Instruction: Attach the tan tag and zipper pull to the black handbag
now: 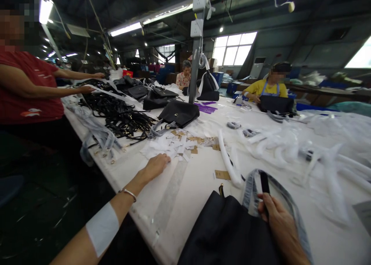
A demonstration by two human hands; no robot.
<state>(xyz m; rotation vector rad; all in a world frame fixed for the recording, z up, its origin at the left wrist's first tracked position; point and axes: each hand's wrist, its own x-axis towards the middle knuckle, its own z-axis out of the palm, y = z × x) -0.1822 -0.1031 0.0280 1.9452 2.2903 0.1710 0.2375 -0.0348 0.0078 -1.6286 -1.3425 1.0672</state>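
Note:
My left hand [156, 167] rests low over the table, by the near edge of a loose heap of white paper slips [166, 144]. Its fingers are curled together, and what they hold, if anything, is hidden. My right hand [279, 218] is closed around a black strap [264, 182] that sticks up between thumb and fingers. Below it, a black bag [226, 234] stands at the table's front edge, with a gold zip pull [222, 189] at its top. A grey-wrapped handle [290, 195] loops up behind my right hand.
Brown cards [222, 175] and a white padded tube [227, 158] lie ahead. White wrapping [275, 145] spreads right. Black bags [179, 113] and a strap pile [124, 118] lie left. A post [194, 67] rises mid-table. Co-workers [26, 87] stand left and sit across the table.

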